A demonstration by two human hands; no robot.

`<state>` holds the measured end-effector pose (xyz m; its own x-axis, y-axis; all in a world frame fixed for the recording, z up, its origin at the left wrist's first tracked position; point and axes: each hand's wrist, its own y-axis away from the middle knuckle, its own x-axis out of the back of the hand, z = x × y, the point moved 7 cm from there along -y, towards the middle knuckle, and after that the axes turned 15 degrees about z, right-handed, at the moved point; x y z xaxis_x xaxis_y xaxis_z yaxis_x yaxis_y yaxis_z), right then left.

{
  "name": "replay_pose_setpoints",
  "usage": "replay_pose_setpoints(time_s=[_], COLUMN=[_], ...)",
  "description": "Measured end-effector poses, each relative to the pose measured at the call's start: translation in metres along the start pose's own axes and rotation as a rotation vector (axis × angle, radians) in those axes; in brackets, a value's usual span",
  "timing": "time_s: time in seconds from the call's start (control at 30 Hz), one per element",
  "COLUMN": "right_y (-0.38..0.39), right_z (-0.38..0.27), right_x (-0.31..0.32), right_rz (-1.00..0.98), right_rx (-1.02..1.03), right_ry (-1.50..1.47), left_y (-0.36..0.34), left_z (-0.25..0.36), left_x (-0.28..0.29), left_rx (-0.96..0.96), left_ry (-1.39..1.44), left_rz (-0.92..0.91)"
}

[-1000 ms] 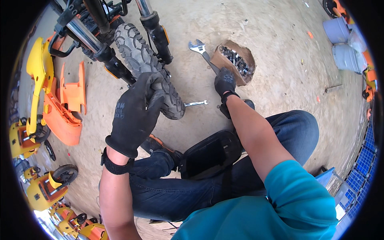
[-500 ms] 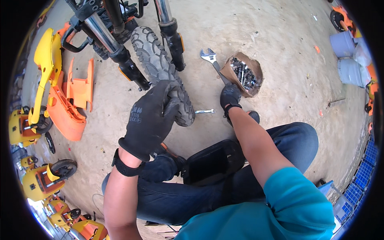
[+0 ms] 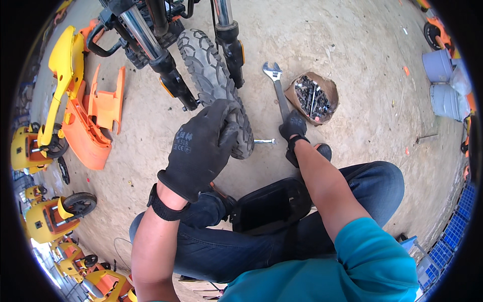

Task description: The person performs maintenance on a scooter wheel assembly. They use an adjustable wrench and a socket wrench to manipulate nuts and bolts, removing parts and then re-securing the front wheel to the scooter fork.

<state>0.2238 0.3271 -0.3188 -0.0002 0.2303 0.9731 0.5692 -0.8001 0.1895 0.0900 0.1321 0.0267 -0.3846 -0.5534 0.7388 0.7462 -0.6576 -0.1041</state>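
My right hand (image 3: 293, 126), in a black glove, is closed around the lower handle of an adjustable wrench (image 3: 279, 90). The wrench lies along the floor with its jaws pointing away from me, just left of a brown paper bag (image 3: 290, 93) full of small metal hardware. My left hand (image 3: 201, 148), also gloved in black, is closed, thumb against the curled fingers, in front of a knobby tyre (image 3: 206, 63). What it grips, if anything, is hidden. The tyre stands between two fork legs (image 3: 173, 80) (image 3: 229, 50). A small spanner (image 3: 264, 141) lies right of the tyre.
Yellow and orange body panels (image 3: 85, 143) lie on the left floor, with several yellow vehicles (image 3: 48, 219) beyond. A black tray-like part (image 3: 266, 209) sits between my legs. Buckets (image 3: 436, 65) and blue crates (image 3: 445, 244) line the right side.
The whole view has shifted, so most things appear farther right. The wrench now points more straight ahead, with my right hand still on its handle. My left hand stays closed by the tyre.
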Motion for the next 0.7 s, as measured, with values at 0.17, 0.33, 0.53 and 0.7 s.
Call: replay_pose_setpoints(time_s=[0.17,0.33,0.53,0.7], right_y=[-0.009,-0.014,-0.008,-0.023], right_z=[-0.004,0.004,-0.05,-0.067], right_x=[-0.005,-0.017,0.065,0.149], right_rz=[-0.124,-0.051,-0.343,-0.386], right_rx=[-0.076,-0.149,-0.176,-0.443], right_ry=[-0.147,-0.565,-1.093,-1.513], left_y=[0.001,0.002,0.017,0.004], left_z=[0.004,0.007,-0.007,-0.035], left_x=[0.001,0.002,0.028,0.088], left_rx=[-0.051,-0.07,-0.202,0.024], left_ry=[-0.006,0.018,0.035,-0.016], left_rz=[0.031,0.029,0.176,0.312])
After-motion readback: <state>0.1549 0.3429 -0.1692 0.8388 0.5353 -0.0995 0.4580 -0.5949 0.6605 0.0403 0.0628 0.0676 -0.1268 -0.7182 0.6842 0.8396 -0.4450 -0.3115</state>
